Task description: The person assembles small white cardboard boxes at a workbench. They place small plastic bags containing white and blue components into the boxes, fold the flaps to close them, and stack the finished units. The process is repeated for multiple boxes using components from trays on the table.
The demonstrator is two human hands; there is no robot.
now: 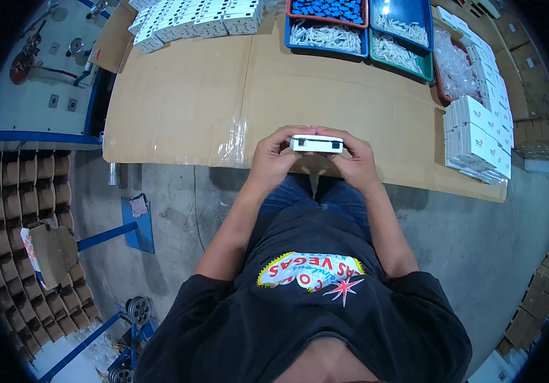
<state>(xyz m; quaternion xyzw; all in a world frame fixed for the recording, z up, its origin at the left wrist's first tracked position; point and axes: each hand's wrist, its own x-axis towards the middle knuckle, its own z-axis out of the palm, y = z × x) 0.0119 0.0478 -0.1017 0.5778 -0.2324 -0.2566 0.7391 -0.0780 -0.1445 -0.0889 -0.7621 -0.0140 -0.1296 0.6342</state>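
Between my two hands is a small white box (316, 139), held just above the near edge of the cardboard-covered table. Its end facing me shows dark gaps, one at either side; what is inside I cannot make out. My left hand (272, 157) grips the box's left side, thumb below and fingers curled over the top. At the right side my right hand (359, 161) holds it the same way, with the fingertips of both hands almost meeting behind it.
White boxes (201, 19) stand in rows at the far left, and more white boxes (479, 137) are stacked at the right edge. Plastic trays (327, 56) at the back hold white and blue small parts. Clear plastic bags (454, 64) lie beside them. Cardboard dividers (13, 191) stand left.
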